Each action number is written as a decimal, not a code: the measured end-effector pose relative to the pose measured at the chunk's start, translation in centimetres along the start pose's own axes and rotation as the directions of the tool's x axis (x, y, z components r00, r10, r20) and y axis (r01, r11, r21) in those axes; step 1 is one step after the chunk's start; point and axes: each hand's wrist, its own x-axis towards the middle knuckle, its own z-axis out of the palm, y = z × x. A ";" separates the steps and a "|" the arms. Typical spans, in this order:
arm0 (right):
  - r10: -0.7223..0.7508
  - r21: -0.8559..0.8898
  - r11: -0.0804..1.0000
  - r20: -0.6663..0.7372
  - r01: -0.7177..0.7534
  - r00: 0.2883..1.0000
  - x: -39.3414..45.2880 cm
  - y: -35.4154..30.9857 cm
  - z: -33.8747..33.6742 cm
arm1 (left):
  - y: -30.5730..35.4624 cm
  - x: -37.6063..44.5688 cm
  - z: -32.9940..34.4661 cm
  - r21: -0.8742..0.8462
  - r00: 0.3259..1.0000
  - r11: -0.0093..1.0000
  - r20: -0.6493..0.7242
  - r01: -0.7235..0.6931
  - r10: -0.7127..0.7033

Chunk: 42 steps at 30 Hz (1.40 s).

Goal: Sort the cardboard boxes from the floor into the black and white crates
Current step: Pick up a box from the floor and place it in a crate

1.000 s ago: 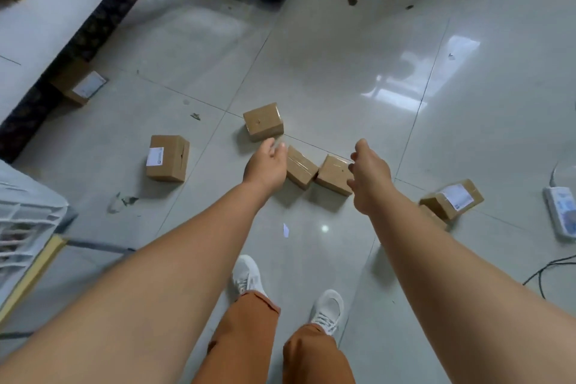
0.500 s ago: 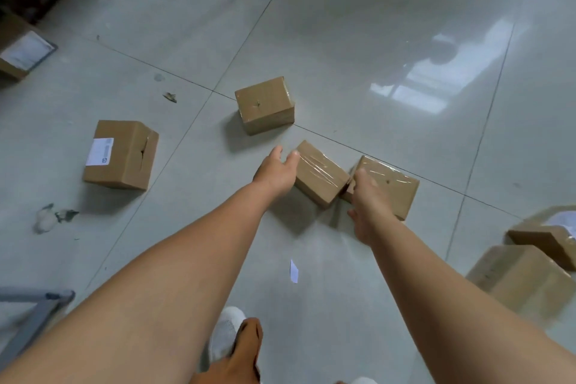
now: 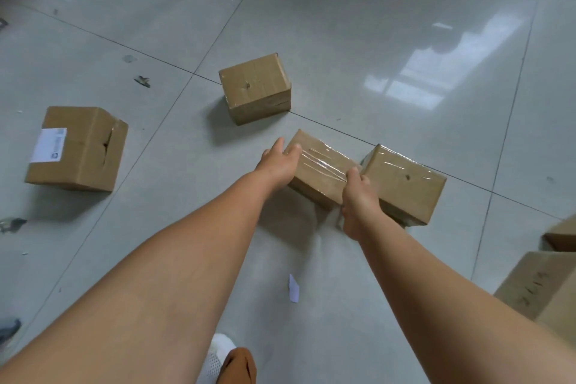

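Left hand (image 3: 278,162): grips the taped box (image 3: 321,170) at its left end, no longer just touching.
Right hand (image 3: 358,198): curled round its right end, wedged against the neighbouring box (image 3: 405,184).
Room: bare floor (image 3: 389,40) beyond.

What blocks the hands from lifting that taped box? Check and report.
Nothing blocks them: the left hand and right hand already grip the taped box at opposite ends. A second taped box sits against its right end, beside the right hand.
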 end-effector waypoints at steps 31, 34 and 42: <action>-0.296 0.183 0.948 0.198 0.262 0.934 -53.8 -29.1 -13.6 | 26.0 -47.6 -24.5 -0.645 0.948 0.742 -0.317 -0.183 -0.041; -0.341 0.165 0.938 0.267 0.306 0.901 -57.6 -30.1 -14.0 | 26.1 -50.9 -26.1 -0.646 0.926 0.723 -0.377 -0.246 -0.022; -0.378 0.106 0.925 0.379 0.366 0.845 -64.9 -30.0 -10.5 | 24.3 -57.7 -30.9 -0.629 0.867 0.704 -0.497 -0.329 -0.039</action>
